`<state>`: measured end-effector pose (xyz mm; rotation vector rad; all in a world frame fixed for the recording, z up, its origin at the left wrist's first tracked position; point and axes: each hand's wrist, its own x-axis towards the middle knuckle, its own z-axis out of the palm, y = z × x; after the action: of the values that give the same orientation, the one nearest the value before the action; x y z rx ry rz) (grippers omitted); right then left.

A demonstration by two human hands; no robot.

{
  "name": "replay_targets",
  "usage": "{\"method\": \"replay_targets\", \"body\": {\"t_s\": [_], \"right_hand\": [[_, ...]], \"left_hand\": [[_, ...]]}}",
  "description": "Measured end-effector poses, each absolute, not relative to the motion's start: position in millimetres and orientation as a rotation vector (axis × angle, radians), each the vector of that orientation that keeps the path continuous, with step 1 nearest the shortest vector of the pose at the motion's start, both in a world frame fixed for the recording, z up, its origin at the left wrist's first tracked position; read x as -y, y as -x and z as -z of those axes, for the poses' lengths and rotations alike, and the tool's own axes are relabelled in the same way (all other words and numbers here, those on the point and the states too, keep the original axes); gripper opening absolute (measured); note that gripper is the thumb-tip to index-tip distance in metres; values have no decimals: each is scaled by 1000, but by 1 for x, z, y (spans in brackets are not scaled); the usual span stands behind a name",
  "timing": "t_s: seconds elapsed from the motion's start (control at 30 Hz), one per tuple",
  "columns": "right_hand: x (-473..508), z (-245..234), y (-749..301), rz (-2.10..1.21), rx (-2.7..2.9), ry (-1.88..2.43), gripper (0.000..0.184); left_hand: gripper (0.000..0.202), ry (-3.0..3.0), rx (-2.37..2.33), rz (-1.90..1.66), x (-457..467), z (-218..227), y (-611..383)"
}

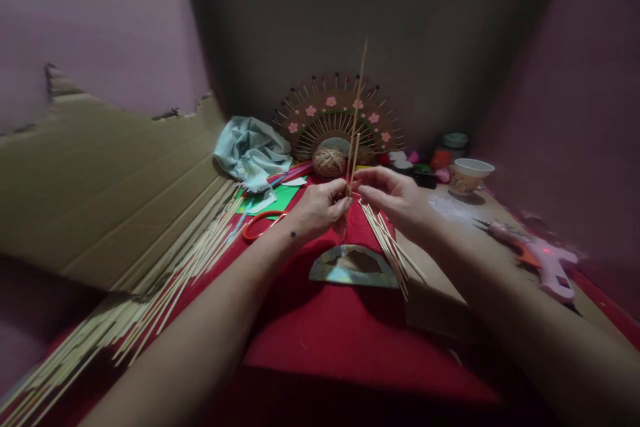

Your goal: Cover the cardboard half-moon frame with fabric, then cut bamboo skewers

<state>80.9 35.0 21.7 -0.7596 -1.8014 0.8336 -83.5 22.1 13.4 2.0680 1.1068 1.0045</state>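
Note:
Two thin bamboo skewers (357, 103) stand nearly upright in front of me, one reaching much higher than the other. My left hand (327, 205) is closed around their lower part, thumb against the fingers. From the right, my right hand (387, 188) meets them with bent fingers, the fingertips at the sticks just above the left hand; the exact contact is hard to make out. Below the hands, a half-ring piece with a patterned pale surface (327, 271) lies on the red cloth (320, 340). Beside it is a small bunch of loose skewers (385, 240).
Many long sticks (170, 280) lie at left by a cardboard sheet (125, 180). Orange-handled scissors (250, 230), a grey-blue cloth (253, 150), a twine ball (329, 163) and a flowered fan (310, 110) stand beyond. At right are a paper cup (465, 180) and a pink glue gun (547, 257).

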Motion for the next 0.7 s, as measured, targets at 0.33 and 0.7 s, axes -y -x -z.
{"method": "replay_targets", "body": {"t_s": [0.33, 0.7], "right_hand": [[-34, -55, -60, -841, 1702, 665, 8], [-30, -55, -63, -879, 1680, 643, 9]], "left_hand": [[9, -2232, -1089, -875, -22, -11, 87], [8, -2280, -1097, -880, -22, -7, 87]]}}
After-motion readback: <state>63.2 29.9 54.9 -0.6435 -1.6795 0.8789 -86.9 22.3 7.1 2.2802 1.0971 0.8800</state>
